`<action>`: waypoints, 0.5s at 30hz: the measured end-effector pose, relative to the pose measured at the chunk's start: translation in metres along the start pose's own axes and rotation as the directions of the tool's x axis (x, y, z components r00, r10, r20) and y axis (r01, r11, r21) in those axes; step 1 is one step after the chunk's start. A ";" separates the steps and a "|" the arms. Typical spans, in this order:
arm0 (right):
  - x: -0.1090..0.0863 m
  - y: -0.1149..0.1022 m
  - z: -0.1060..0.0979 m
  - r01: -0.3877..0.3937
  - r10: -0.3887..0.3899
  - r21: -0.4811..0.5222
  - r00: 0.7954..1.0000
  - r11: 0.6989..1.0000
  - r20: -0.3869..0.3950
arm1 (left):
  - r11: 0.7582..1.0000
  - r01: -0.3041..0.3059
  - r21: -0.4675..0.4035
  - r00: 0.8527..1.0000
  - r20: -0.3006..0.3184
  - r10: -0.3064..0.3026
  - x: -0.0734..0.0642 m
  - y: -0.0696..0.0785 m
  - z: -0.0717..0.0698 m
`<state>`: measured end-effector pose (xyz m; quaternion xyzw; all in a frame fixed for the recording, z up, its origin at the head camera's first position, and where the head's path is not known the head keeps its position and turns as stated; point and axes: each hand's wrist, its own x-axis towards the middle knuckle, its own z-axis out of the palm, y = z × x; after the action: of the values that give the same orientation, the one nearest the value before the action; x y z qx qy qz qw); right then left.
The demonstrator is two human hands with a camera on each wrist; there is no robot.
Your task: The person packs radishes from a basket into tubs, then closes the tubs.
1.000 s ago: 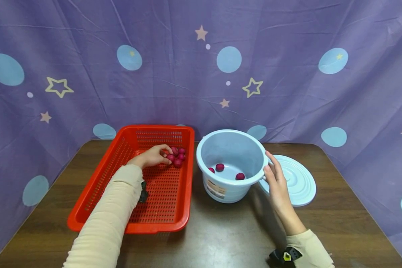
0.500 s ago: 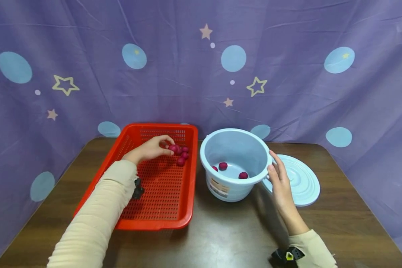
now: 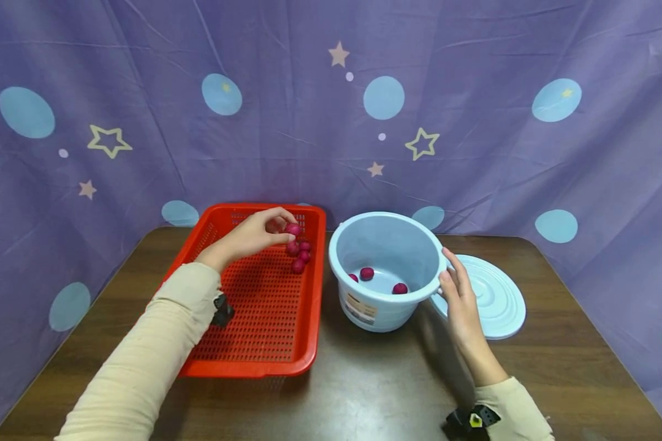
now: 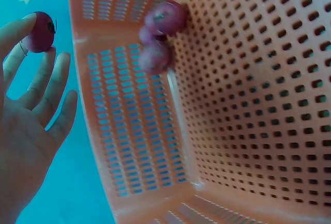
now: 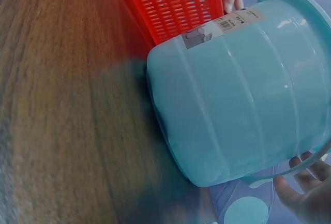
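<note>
My left hand point(image 3: 249, 235) pinches a round magenta radish point(image 3: 293, 229) between thumb and fingertips, above the far right part of the red basket point(image 3: 308, 331). In the left wrist view, thin threads stick out from this radish point(image 4: 39, 36). Several other radishes point(image 4: 168, 17) lie in the basket, clustered by its wall. My right hand point(image 3: 461, 300) grips the right side of a light blue bucket point(image 3: 377, 309) at its rim. Inside the bucket, 3 radishes point(image 3: 366, 274) show on the bottom, one of them half hidden by the rim.
A light blue round lid point(image 3: 493, 297) lies on the wooden table point(image 3: 364, 386) behind my right hand. Basket and bucket stand side by side with a narrow gap. A purple curtain point(image 3: 287, 110) hangs behind the table.
My left hand has taken hold of a radish from the cluster and lifted it up and slightly to the right. The right hand keeps its grip on the bucket.
</note>
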<state>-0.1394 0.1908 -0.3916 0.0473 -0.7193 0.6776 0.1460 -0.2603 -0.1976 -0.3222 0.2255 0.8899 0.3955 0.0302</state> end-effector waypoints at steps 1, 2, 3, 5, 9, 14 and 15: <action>0.000 0.000 0.000 0.000 0.000 -0.002 1.000 1.000 -0.001 | 1.000 -0.011 0.001 1.000 -0.001 0.011 0.000 0.003 0.000; 0.000 0.000 0.000 -0.001 0.001 -0.005 1.000 1.000 -0.002 | 1.000 -0.018 0.000 1.000 0.002 0.018 0.000 0.006 0.000; 0.000 0.000 0.000 -0.001 0.001 -0.006 1.000 1.000 -0.002 | 1.000 -0.026 0.000 1.000 0.004 0.026 0.000 0.009 0.000; 0.000 0.000 0.000 0.001 -0.001 -0.010 1.000 1.000 -0.005 | 0.999 -0.039 -0.004 0.999 0.004 0.039 0.000 0.016 0.000; 0.000 0.000 0.001 0.007 -0.007 -0.012 1.000 1.000 -0.006 | 0.998 -0.065 -0.005 0.998 0.000 0.065 -0.001 0.031 0.002; 0.000 0.000 0.001 0.006 -0.006 -0.023 1.000 1.000 -0.003 | 0.993 -0.115 0.004 0.993 -0.008 0.115 0.000 0.048 0.007; 0.000 -0.001 0.001 0.005 -0.005 -0.022 1.000 1.000 -0.002 | 0.992 -0.127 0.007 0.992 -0.010 0.127 0.001 0.051 0.009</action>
<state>-0.1396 0.1901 -0.3911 0.0468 -0.7263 0.6694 0.1490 -0.2397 -0.1611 -0.2911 0.2797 0.8751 0.3948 -0.0005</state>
